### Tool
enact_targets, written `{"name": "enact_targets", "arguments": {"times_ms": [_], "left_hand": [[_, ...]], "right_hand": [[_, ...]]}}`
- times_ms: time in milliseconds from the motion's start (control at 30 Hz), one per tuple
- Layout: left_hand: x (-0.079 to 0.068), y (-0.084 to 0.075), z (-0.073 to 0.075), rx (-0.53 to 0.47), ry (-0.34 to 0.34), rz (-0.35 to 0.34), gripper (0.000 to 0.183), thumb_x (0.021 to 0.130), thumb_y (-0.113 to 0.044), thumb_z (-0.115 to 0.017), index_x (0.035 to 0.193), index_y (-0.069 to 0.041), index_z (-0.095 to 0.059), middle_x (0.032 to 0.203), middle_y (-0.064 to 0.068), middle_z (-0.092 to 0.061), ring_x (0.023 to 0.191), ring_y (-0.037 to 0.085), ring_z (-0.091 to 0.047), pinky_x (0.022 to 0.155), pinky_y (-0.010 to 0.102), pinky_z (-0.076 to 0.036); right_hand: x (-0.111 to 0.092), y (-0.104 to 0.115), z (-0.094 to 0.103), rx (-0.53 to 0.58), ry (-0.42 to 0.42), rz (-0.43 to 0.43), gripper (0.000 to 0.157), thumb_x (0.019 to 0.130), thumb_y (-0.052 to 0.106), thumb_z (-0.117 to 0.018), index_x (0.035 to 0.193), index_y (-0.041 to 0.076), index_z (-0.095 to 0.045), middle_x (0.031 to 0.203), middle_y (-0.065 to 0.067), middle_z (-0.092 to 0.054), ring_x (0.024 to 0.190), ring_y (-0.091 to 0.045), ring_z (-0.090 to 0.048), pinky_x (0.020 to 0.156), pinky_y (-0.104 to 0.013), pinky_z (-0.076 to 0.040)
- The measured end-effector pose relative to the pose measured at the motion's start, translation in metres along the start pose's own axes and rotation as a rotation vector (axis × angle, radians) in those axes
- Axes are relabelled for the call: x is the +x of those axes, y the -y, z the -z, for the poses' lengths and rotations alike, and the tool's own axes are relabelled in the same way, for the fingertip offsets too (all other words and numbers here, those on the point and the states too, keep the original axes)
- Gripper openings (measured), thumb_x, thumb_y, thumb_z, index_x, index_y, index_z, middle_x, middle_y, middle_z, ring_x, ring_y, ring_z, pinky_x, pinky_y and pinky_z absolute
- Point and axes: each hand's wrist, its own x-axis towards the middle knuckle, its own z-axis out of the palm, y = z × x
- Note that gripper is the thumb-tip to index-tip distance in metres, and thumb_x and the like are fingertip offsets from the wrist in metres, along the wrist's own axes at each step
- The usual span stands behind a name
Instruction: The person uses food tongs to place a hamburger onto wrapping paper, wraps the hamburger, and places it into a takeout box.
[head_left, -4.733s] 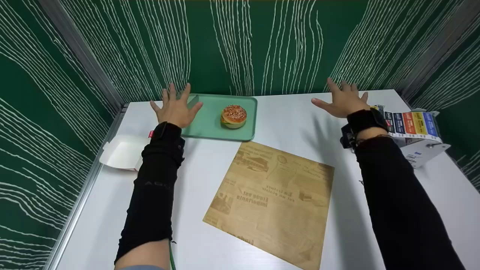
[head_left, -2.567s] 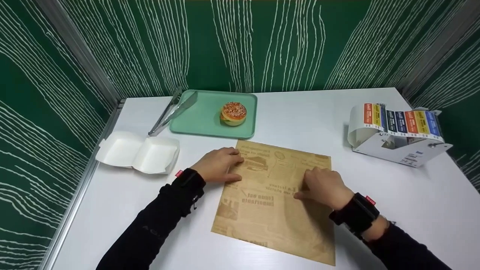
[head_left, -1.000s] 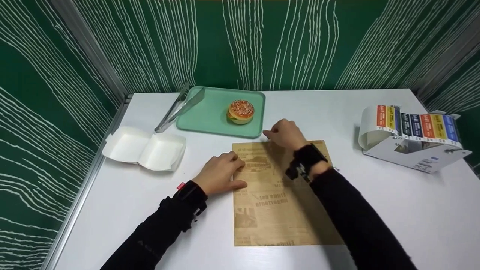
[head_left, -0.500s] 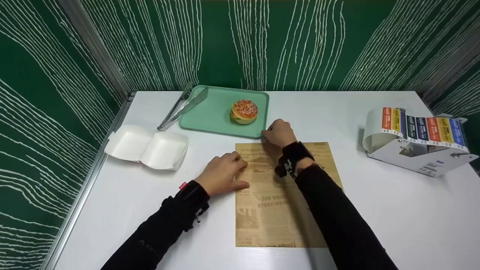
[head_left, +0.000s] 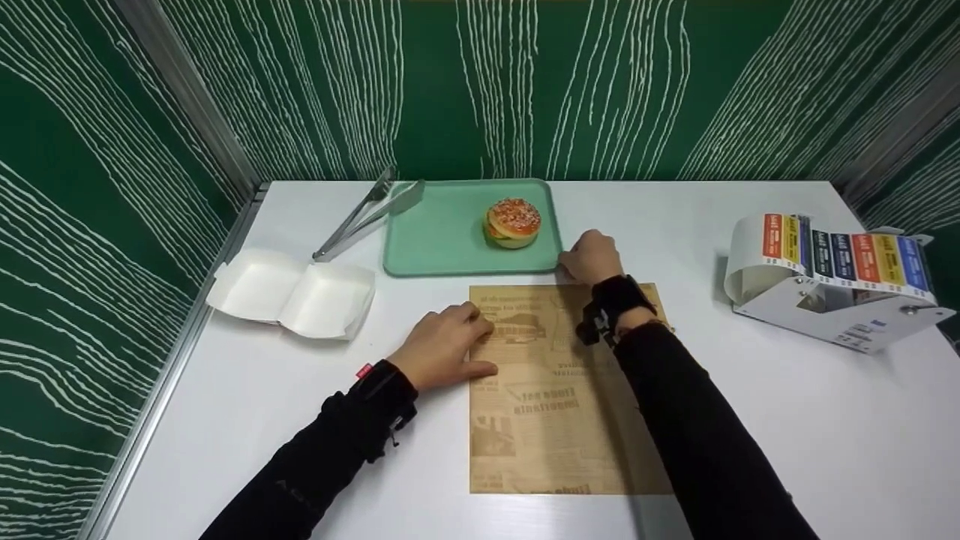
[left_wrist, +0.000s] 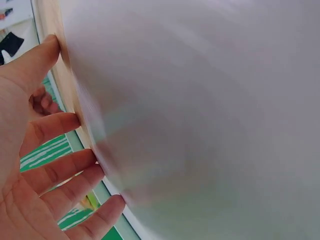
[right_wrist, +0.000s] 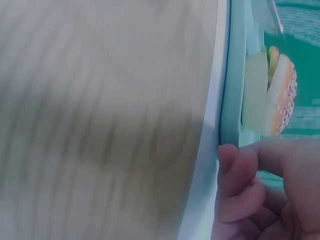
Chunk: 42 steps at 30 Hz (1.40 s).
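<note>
My right hand (head_left: 592, 256) pinches the near right corner of the green tray (head_left: 427, 259) between thumb and curled fingers, as the right wrist view also shows. On the tray sits a burger with a sesame bun (head_left: 513, 223). Below it, a sheet of brown printed wrapping paper (head_left: 540, 442) lies flat and square to the table, partly covered by the right forearm. My left hand (head_left: 442, 346) rests at the paper's left edge, thumb and fingers spread with the tips on it. In the left wrist view those fingertips (left_wrist: 116, 202) touch the surface.
Metal tongs (head_left: 360, 217) lean over the tray's left side. An unfolded white burger box (head_left: 326, 300) stands at the left. A white holder with colourful labelled packets (head_left: 832, 292) is at the right. A green striped wall (head_left: 570, 90) closes off the table's back.
The hands came down from above the table to the paper, which was turned straight. The right hand then went to the tray's corner; the tray has since shifted right and squared up, carrying the burger.
</note>
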Motion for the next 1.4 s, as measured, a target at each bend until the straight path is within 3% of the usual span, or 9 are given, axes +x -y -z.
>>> {"name": "enact_targets", "arguments": {"times_ms": [67,333,433,600,733,867,1100,1267,1400], "left_hand": [[0.000,0.000,0.000,0.001,-0.003,-0.002,0.061,0.091,-0.057,-0.081,0.131,-0.012,-0.071,0.127,0.013,-0.063,0.111,0.033,-0.065,0.085,0.055,-0.056],[0.001,-0.001,0.000,0.018,-0.013,-0.015,0.061,0.092,-0.058,-0.079,0.132,-0.012,-0.072,0.126,0.013,-0.063,0.108,0.033,-0.065,0.083,0.054,-0.056],[0.002,-0.001,0.002,0.014,0.008,-0.011,0.062,0.092,-0.058,-0.079,0.133,-0.012,-0.071,0.128,0.013,-0.063,0.107,0.032,-0.065,0.083,0.054,-0.055],[0.005,0.001,0.009,-0.060,0.031,-0.004,0.056,0.094,-0.051,-0.080,0.131,-0.010,-0.071,0.133,0.014,-0.062,0.109,0.033,-0.067,0.088,0.054,-0.058],[0.008,0.010,0.022,-0.098,-0.007,0.043,0.053,0.097,-0.044,-0.080,0.135,-0.008,-0.070,0.142,0.017,-0.063,0.122,0.036,-0.067,0.101,0.055,-0.058],[0.010,0.032,0.043,-0.060,-0.100,0.154,0.061,0.098,-0.039,-0.078,0.147,-0.008,-0.062,0.144,0.021,-0.063,0.128,0.039,-0.066,0.105,0.058,-0.057],[0.007,0.097,0.074,0.000,-0.234,0.463,0.069,0.099,-0.034,-0.077,0.153,0.001,-0.051,0.144,0.032,-0.059,0.128,0.051,-0.062,0.102,0.069,-0.053],[-0.001,0.136,0.080,0.034,-0.242,0.636,0.064,0.103,-0.033,-0.070,0.148,0.009,-0.052,0.136,0.036,-0.061,0.126,0.055,-0.061,0.101,0.075,-0.050],[-0.004,0.153,0.079,0.012,-0.199,0.742,0.061,0.106,-0.033,-0.064,0.145,0.012,-0.052,0.135,0.037,-0.060,0.129,0.056,-0.058,0.105,0.076,-0.046]], "right_hand": [[0.005,-0.013,0.005,-0.016,-0.017,-0.008,0.026,0.089,0.015,-0.064,0.071,0.002,-0.078,0.068,-0.013,-0.074,0.059,-0.025,-0.063,0.058,-0.034,-0.050],[-0.020,-0.019,0.032,-0.062,-0.081,0.009,0.031,0.094,0.017,-0.062,0.082,-0.007,-0.078,0.086,-0.026,-0.077,0.081,-0.043,-0.072,0.074,-0.046,-0.056],[-0.023,-0.020,0.035,-0.076,-0.078,0.010,0.031,0.094,0.018,-0.062,0.087,-0.008,-0.079,0.091,-0.028,-0.078,0.084,-0.043,-0.073,0.079,-0.048,-0.058],[-0.025,-0.023,0.040,-0.084,-0.058,-0.001,0.035,0.097,0.022,-0.064,0.088,-0.007,-0.081,0.075,-0.016,-0.076,0.069,-0.029,-0.070,0.070,-0.038,-0.055],[-0.029,-0.027,0.046,-0.069,-0.046,0.018,0.043,0.103,0.029,-0.066,0.085,-0.007,-0.080,0.059,-0.004,-0.068,0.054,-0.018,-0.064,0.060,-0.029,-0.049],[-0.035,-0.027,0.050,-0.063,-0.034,0.052,0.046,0.105,0.032,-0.066,0.080,-0.004,-0.080,0.056,-0.005,-0.068,0.049,-0.014,-0.059,0.059,-0.026,-0.047],[-0.046,-0.023,0.053,-0.036,0.008,0.100,0.042,0.106,0.027,-0.066,0.087,-0.007,-0.081,0.069,-0.017,-0.076,0.055,-0.022,-0.068,0.059,-0.025,-0.049],[-0.051,-0.028,0.053,-0.051,0.015,0.140,0.043,0.107,0.027,-0.065,0.083,-0.005,-0.082,0.073,-0.020,-0.077,0.057,-0.029,-0.071,0.059,-0.025,-0.049],[-0.054,-0.030,0.053,-0.064,0.018,0.161,0.044,0.107,0.027,-0.066,0.080,-0.003,-0.082,0.073,-0.020,-0.077,0.057,-0.030,-0.071,0.058,-0.025,-0.048]]}}
